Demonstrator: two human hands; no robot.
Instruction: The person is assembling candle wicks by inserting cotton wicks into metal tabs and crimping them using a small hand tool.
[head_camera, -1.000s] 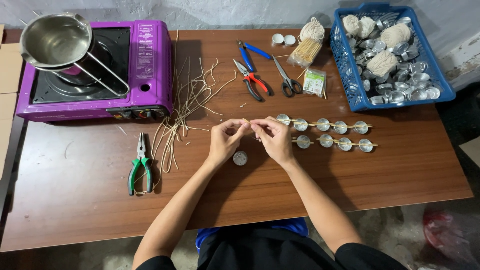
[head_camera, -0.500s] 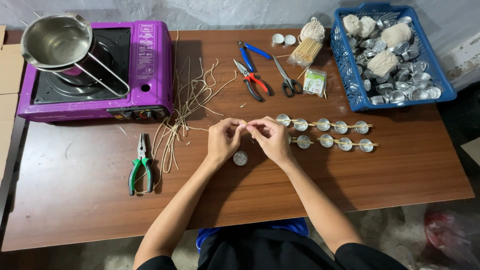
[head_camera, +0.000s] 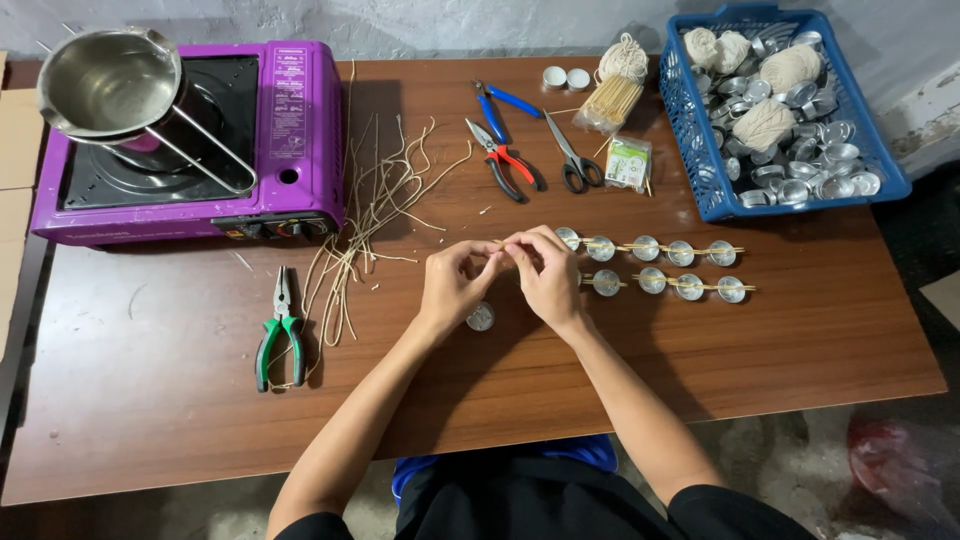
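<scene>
While pinched between both fingers (head_camera: 497, 252), wick stick (head_camera: 505, 244)

home craft bench: pliers (head_camera: 279, 327), camping stove (head_camera: 190, 140)

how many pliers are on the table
3: green-handled pliers left of the hands, red-handled pliers and blue-handled pliers at the back beside the scissors.
</scene>
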